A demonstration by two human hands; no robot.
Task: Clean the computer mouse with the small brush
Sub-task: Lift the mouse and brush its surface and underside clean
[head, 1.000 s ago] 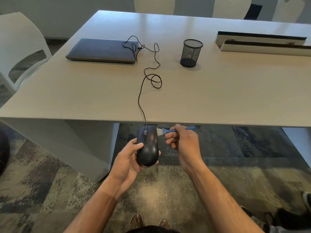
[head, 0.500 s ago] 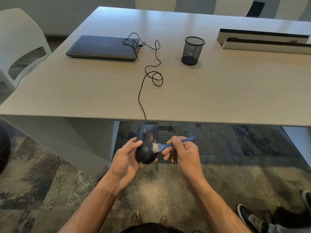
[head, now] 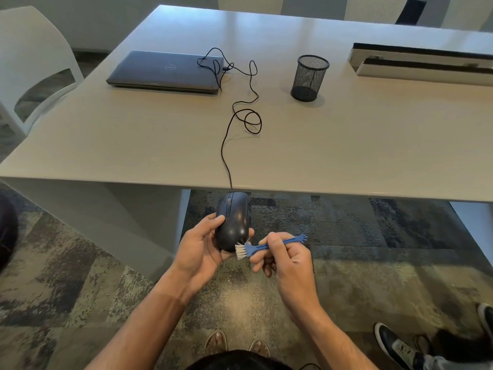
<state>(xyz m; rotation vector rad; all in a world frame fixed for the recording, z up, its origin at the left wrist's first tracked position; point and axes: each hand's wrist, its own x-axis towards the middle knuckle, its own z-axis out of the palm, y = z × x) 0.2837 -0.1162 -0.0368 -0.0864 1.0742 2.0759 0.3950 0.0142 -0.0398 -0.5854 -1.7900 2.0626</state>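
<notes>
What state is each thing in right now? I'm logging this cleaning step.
Black corded computer mouse: held off the table, buttons up.
Small blue plastic brush: white bristles at the mouse's rear end.
Left hand: grips the mouse.
Right hand: pinches the brush handle.
Grey laptop: lid closed.
Black mesh pen cup: upright.
Black cable: looped on the table, plugged into the laptop.

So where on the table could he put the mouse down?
Bare table lies along the near edge, left of the black cable in front of the laptop, and right of it below the mesh cup. It is crowded around the cable loops beside the laptop.
</notes>
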